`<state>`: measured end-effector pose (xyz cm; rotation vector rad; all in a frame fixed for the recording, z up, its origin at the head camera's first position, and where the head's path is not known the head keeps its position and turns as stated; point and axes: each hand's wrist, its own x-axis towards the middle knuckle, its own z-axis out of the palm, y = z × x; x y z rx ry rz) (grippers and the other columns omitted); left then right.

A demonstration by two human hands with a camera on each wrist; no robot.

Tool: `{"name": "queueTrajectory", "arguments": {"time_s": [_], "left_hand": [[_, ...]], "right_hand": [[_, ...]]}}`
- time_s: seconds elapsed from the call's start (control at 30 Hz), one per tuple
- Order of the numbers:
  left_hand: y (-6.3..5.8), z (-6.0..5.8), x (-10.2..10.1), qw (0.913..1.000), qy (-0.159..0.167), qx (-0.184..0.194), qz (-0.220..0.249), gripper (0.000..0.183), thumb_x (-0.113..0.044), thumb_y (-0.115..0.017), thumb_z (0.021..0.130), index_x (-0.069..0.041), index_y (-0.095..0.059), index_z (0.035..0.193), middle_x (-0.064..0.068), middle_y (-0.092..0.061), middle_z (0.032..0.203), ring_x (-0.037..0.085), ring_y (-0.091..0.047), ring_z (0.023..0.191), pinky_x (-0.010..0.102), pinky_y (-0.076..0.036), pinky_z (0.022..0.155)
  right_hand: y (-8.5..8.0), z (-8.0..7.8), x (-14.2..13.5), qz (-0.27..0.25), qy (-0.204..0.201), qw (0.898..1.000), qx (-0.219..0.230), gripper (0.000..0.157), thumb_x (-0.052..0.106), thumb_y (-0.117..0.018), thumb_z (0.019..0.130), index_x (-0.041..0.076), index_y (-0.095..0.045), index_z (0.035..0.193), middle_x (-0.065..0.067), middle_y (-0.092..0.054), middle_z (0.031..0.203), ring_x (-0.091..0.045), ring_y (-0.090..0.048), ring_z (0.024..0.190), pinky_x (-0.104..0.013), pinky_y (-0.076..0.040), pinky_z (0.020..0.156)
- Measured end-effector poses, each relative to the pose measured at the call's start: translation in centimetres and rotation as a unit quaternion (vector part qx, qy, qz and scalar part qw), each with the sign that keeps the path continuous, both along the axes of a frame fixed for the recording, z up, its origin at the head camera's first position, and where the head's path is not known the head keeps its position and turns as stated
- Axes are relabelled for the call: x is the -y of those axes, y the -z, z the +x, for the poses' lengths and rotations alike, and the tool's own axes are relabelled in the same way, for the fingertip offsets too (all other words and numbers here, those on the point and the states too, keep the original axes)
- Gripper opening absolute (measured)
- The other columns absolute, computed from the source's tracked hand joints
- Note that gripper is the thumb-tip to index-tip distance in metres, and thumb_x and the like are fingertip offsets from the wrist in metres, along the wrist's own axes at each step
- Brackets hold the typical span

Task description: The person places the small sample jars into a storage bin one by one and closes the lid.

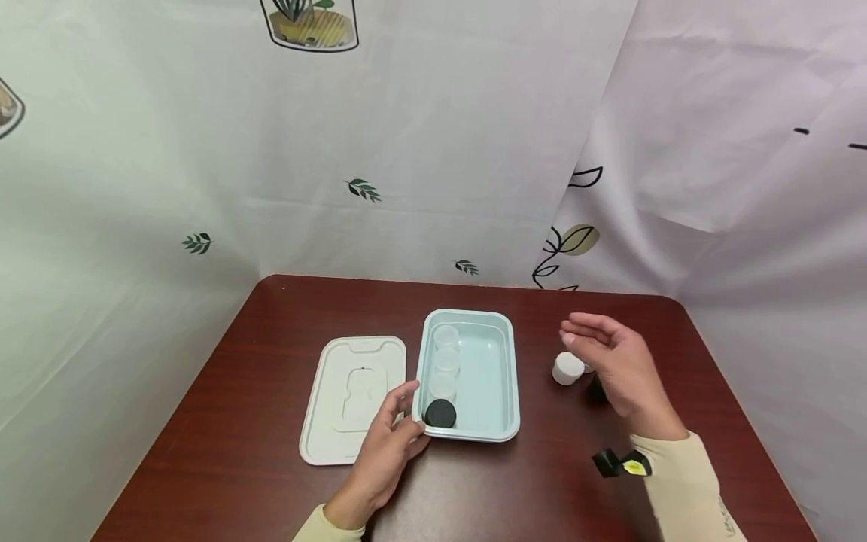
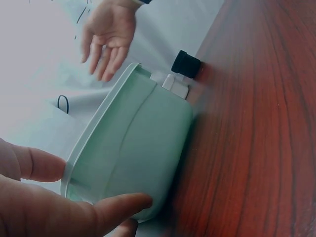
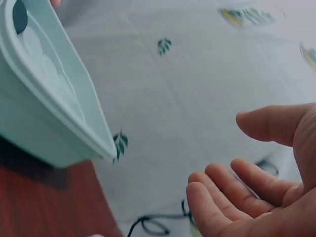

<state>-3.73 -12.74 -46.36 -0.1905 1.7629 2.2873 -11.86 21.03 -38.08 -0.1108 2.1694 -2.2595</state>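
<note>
A pale green rectangular tub (image 1: 486, 376) stands on the table. My left hand (image 1: 382, 448) grips its front-left corner, with fingers at the left rim and the thumb by the front corner. Along the tub's left wall runs a row of small round items: several translucent white ones (image 1: 445, 361) and a black one (image 1: 441, 414) nearest me. My right hand (image 1: 625, 369) is in the air to the right of the tub, fingers loosely bent and holding nothing. Beneath it are a small white jar (image 1: 567, 369) and a small black jar (image 2: 186, 64), partly hidden in the head view.
A white rectangular lid (image 1: 318, 421) lies flat left of the tub, partly behind my left hand. The dark red wooden table (image 1: 223, 452) ends at a patterned white curtain (image 1: 420, 150) on the far side and both flanks.
</note>
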Motion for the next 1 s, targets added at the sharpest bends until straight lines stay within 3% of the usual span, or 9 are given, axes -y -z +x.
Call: {"name": "queueTrajectory", "arguments": {"time_s": [0.17,0.37,0.67,1.0], "left_hand": [[0.0,0.0,-0.1,1.0000,0.003,0.000,0.000,0.071,0.000,-0.054,0.094,-0.011,-0.035,0.161,0.024,-0.037,0.155,0.024,-0.059,0.124,0.045,-0.052,0.102],[0.0,0.0,0.0,1.0000,0.000,0.003,0.001,0.071,0.001,-0.054,0.093,-0.011,-0.035,0.161,0.023,-0.037,0.156,0.022,-0.059,0.123,0.044,-0.053,0.101],[0.0,0.0,0.0,1.0000,-0.001,0.002,-0.003,0.071,0.000,-0.054,0.094,-0.012,-0.035,0.161,0.023,-0.037,0.156,0.023,-0.059,0.124,0.044,-0.053,0.100],[-0.1,0.0,-0.1,1.0000,0.001,0.001,-0.005,0.070,0.000,-0.055,0.094,-0.012,-0.035,0.161,0.023,-0.037,0.157,0.023,-0.059,0.124,0.043,-0.052,0.100]], "right_hand": [[1.4,0.5,-3.0,-0.069,0.023,0.997,0.018,0.029,-0.002,-0.071,0.097,0.015,-0.071,0.121,0.005,-0.080,0.112,-0.006,-0.076,0.105,-0.021,-0.059,0.087],[2.8,0.9,-5.6,-0.093,0.069,0.992,0.053,0.028,-0.001,-0.074,0.095,0.017,-0.072,0.117,0.007,-0.080,0.107,-0.005,-0.077,0.099,-0.023,-0.060,0.086],[5.1,0.9,-7.6,-0.050,0.125,0.987,0.083,0.027,0.011,-0.080,0.094,0.021,-0.071,0.118,0.016,-0.078,0.103,0.001,-0.075,0.094,-0.018,-0.059,0.083],[7.7,1.1,-7.5,0.038,0.184,0.975,0.121,0.046,0.021,-0.084,0.091,0.014,-0.068,0.135,0.024,-0.075,0.103,0.010,-0.069,0.093,-0.009,-0.054,0.079]]}}
